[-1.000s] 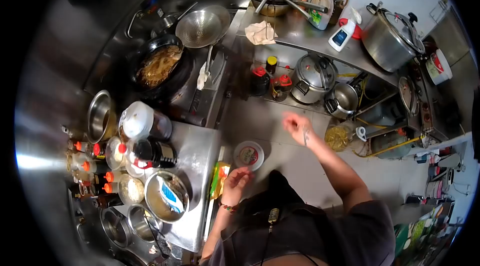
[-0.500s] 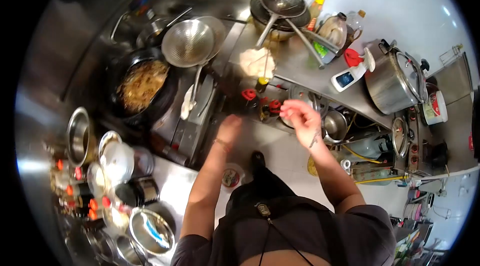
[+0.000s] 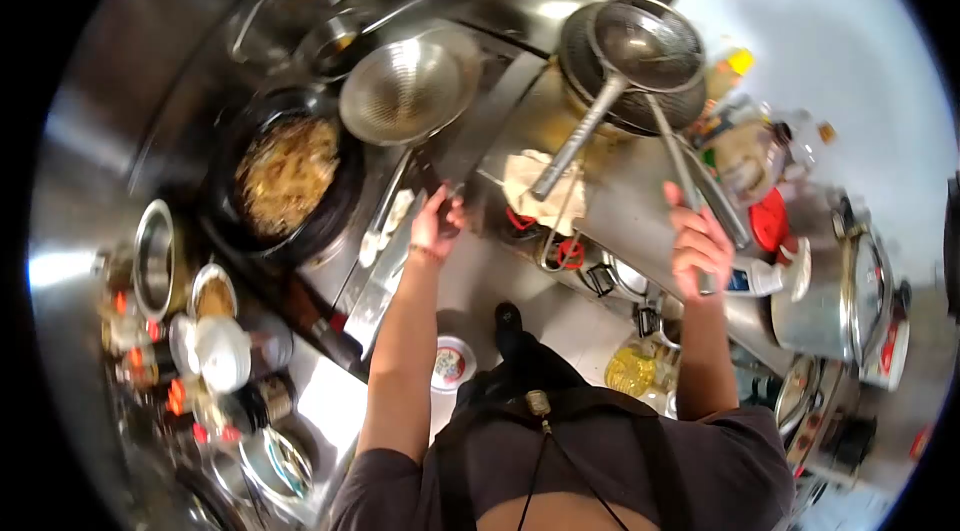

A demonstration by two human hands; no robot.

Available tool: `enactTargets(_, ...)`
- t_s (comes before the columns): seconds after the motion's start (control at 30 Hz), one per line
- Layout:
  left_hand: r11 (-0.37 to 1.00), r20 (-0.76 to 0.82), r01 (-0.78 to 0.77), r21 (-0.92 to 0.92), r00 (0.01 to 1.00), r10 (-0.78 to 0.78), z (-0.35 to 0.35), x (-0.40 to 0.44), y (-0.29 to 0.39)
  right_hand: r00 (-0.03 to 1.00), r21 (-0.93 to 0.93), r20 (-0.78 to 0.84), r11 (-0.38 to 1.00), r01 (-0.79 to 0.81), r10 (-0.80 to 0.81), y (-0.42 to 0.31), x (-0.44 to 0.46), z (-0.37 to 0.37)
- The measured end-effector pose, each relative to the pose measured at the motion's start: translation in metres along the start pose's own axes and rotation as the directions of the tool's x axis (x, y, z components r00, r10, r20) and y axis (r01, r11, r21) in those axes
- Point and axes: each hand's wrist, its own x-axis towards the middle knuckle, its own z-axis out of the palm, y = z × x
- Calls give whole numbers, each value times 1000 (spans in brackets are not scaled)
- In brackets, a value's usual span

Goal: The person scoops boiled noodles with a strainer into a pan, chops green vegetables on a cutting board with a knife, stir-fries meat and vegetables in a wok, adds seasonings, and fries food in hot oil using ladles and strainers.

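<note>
My right hand (image 3: 697,249) is closed round a long metal handle (image 3: 672,146). That handle leads up to the stacked strainers, where I cannot tell which head it belongs to. A fine-mesh strainer (image 3: 648,43) lies on top, its own thick handle (image 3: 582,136) pointing down over a beige cloth (image 3: 543,189). My left hand (image 3: 437,223) has its fingers curled by a dark handle (image 3: 428,171) at the stove edge; whatever is in it is hidden. Above it sits a perforated metal skimmer (image 3: 405,91). Further left, a black wok (image 3: 345,176) contains bubbling brown food (image 3: 287,176).
Jars and bottles (image 3: 250,411) crowd the counter at lower left, beside a steel bowl (image 3: 160,256). A large steel pot (image 3: 825,296), a red lid (image 3: 768,219) and a white device (image 3: 758,276) stand at right. A white tub (image 3: 453,363) is on the floor near my foot.
My right hand has gone from empty to holding the metal handle. My left hand has moved up toward the stove edge and curled. The view has shifted, so the strainers appear nearer.
</note>
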Motion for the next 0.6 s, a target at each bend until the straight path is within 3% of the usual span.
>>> enactTargets(0.03, 1000, 54, -22, 9, 998, 22, 8, -1, 9, 984, -141, -172, 990, 9, -34, -4, -1, 14)
enactTargets(0.07, 1000, 47, 7, -14, 999, -6, 17, -5, 18, 951, -428, -285, 903, -16, -119, -6, -1, 18)
enactTargets(0.1, 999, 35, 39, -37, 999, -38, 27, -17, 23, 906, -673, -355, 736, -76, -231, -3, -1, 18)
enactTargets(0.13, 947, -79, -126, 296, 985, 155, 47, -36, 18, 857, -843, -351, 527, -113, -378, 6, -1, 13)
enactTargets(0.17, 894, -135, -150, 422, 965, 225, 56, -50, 15, 808, -946, -292, 279, -165, -512, 15, 2, 5)
enactTargets(0.3, 751, -77, -198, 630, 946, 314, 88, -109, 26, 705, -981, 0, -137, -138, -709, 16, 9, -25)
enactTargets(0.33, 701, -48, -225, 677, 936, 348, 90, -122, 29, 715, -982, 0, -136, -133, -699, 23, 10, -25)
enactTargets(0.4, 677, -29, -272, 684, 917, 397, 101, -158, 34, 636, -908, 200, -385, -164, -745, 37, 14, -16)
enactTargets(0.43, 654, -14, -301, 694, 903, 430, 100, -177, 34, 642, -908, 202, -388, -161, -740, 42, 12, -15)
enactTargets(0.5, 547, 40, -402, 734, 830, 556, 87, -210, 38, 580, -875, 367, -481, -50, -727, 50, 6, -14)
enactTargets(0.53, 499, 28, -439, 747, 770, 637, 85, -230, 39, 651, -887, 353, -461, 5, -672, 54, -2, -8)
enactTargets(0.57, 397, 45, -429, 811, 724, 689, 74, -246, 46, 642, -889, 354, -457, 6, -680, 67, -12, 1)
enactTargets(0.6, 303, 100, -435, 848, 692, 715, 75, -266, 52, 721, -907, 334, -414, 72, -607, 87, -20, 11)
